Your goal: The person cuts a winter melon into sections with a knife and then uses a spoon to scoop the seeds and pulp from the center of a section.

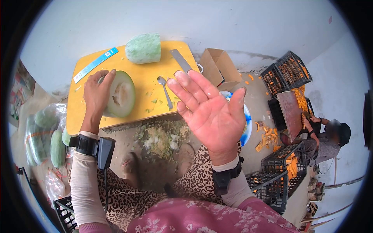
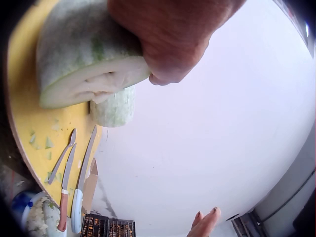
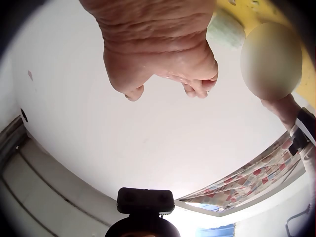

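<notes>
On the yellow table stands a cut winter melon (image 1: 123, 95) (image 2: 84, 49), its pale, seeded face turned sideways. My left hand (image 1: 97, 91) (image 2: 173, 37) grips its rounded side, fingers bent over it. Raised above the table's right front edge, my right hand (image 1: 213, 112) (image 3: 163, 54) holds nothing, palm up and fingers spread. Another melon piece (image 1: 143, 48) (image 2: 113, 107) lies at the back. Between the melon and my right hand is a spoon (image 1: 166, 93) (image 2: 61, 158). A wide blade (image 1: 180, 60) is partly hidden in the head view; the left wrist view shows two knives.
A blue-white packet (image 1: 95, 65) lies at the table's back left. Right of the table are a cardboard box (image 1: 219, 68), a basin (image 1: 246, 120) and black crates (image 1: 285, 73). A person (image 1: 326, 143) works at far right. Bagged melons (image 1: 40, 136) stand left; peelings (image 1: 161, 139) litter the floor.
</notes>
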`<state>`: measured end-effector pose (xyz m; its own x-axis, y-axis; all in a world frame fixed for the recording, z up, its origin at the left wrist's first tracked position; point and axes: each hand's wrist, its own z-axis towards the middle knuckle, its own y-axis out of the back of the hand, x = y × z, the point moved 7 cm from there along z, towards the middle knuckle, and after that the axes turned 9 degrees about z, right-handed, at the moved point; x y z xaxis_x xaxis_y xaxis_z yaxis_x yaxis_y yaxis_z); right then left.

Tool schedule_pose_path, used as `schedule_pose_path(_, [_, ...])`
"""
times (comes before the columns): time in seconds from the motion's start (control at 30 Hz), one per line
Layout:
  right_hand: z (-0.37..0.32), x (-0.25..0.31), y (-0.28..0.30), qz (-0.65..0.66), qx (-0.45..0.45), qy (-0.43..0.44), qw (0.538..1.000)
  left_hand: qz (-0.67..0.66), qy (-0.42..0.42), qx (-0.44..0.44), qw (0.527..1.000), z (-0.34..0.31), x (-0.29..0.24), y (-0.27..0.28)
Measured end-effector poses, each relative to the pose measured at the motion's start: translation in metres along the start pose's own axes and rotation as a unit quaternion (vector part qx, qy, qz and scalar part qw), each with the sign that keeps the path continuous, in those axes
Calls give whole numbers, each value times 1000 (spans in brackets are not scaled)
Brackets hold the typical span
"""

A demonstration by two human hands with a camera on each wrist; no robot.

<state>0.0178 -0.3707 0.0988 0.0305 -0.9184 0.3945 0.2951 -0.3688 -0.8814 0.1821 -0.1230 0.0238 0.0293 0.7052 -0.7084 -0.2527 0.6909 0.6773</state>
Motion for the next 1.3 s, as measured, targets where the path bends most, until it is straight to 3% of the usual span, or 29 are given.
schedule_pose_path(0.53, [17, -22, -8, -76, 9, -80, 994, -113, 31, 47, 992, 6, 8, 5])
schedule_pose_path(0.63, [34, -17, 3, -250, -9, -106, 962, -156, 48, 44, 986, 8, 14, 7])
schedule_pose_path(0.7, [48, -7, 17, -440, -14, -90, 893, -180, 66, 57, 980, 10, 19, 7])
schedule_pose_path(0.77, [60, 1, 33, -631, -58, -98, 767, -213, 86, 65, 971, 11, 25, 6])
schedule_pose_path(0.83, [69, 1, 76, -704, -68, -101, 700, -255, 106, 68, 959, 13, 29, 4])
schedule_pose_path(0.93, [69, -1, 134, -790, -94, -205, 570, -277, 108, 56, 953, 13, 31, 2])
schedule_pose_path(1.03, [76, -11, 157, -879, -47, -179, 439, -245, 85, 39, 965, 12, 25, 3])
schedule_pose_path(1.07, [78, -14, 164, -883, -43, -173, 434, -240, 92, 35, 966, 11, 24, 3])
schedule_pose_path(1.17, [79, -32, 157, -908, -75, -220, 350, -230, 106, 37, 967, 9, 22, 4])
schedule_pose_path(1.3, [86, -44, 162, -932, -56, -169, 315, -237, 97, 31, 966, 9, 21, 3])
